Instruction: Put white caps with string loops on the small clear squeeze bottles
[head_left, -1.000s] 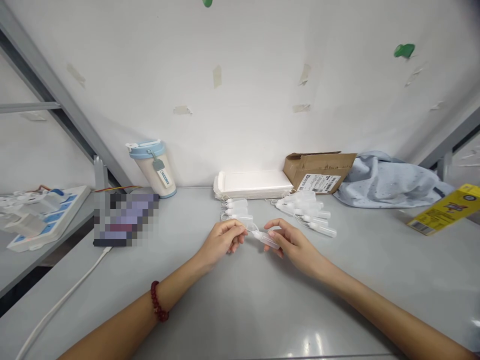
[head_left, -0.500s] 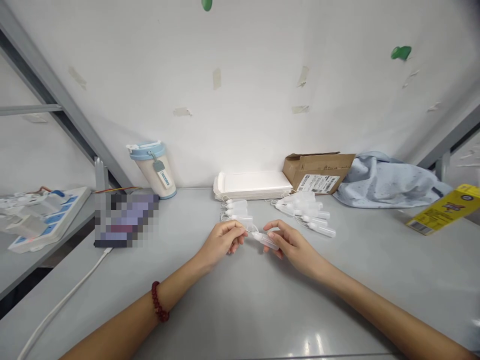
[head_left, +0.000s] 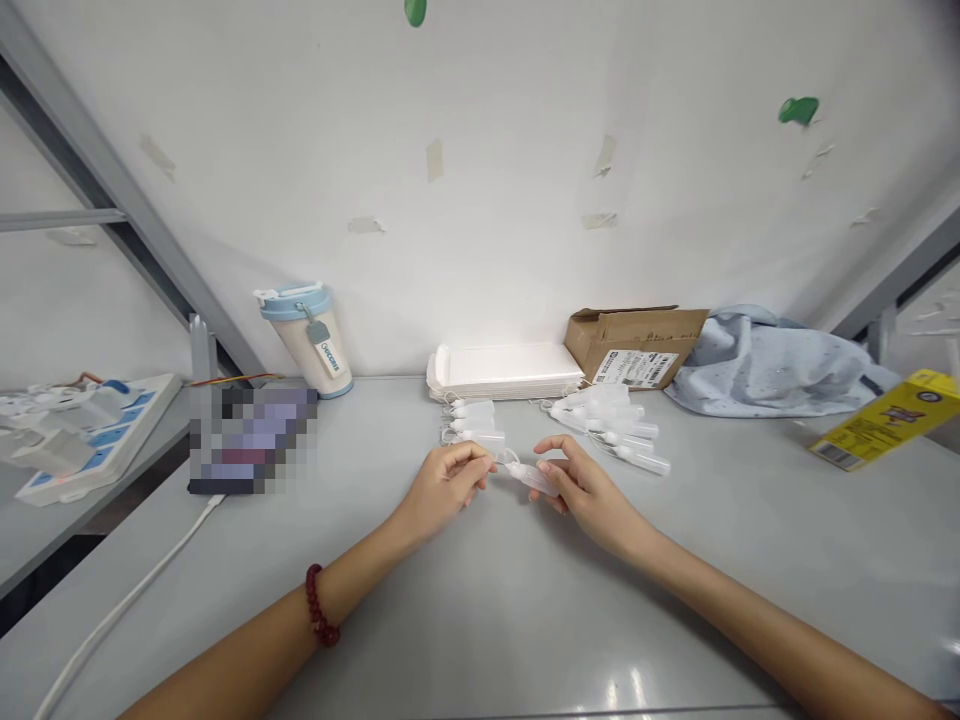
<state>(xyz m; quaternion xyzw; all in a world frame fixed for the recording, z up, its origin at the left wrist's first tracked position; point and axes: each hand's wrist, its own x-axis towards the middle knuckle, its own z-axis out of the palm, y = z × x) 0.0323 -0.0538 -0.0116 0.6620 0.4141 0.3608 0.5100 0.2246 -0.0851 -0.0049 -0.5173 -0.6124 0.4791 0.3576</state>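
My right hand (head_left: 592, 490) grips a small translucent squeeze bottle (head_left: 534, 478) between thumb and fingers, its nozzle pointing left. A thin pale cord loops above the bottle's neck. My left hand (head_left: 450, 485) is closed in a pinch just off the nozzle, and a very thin piece runs between its fingertips and the bottle; what that piece is cannot be made out. Behind my left hand, several similar bottles (head_left: 474, 410) with cord loops lie in a row. A looser heap of the same bottles (head_left: 607, 405) rests beyond my right hand.
A stack of flat white boxes (head_left: 510, 370) lies against the wall beside an open cardboard box (head_left: 637, 345). Light blue cloth (head_left: 780, 360) and a yellow box (head_left: 889, 420) are at right. A tumbler (head_left: 311, 340), a blurred-out device (head_left: 251, 440) and a power strip (head_left: 97, 440) stand left.
Both hands stay almost in place, with the bottle still in the right one. The left fingers have shifted very slightly around their pinch.
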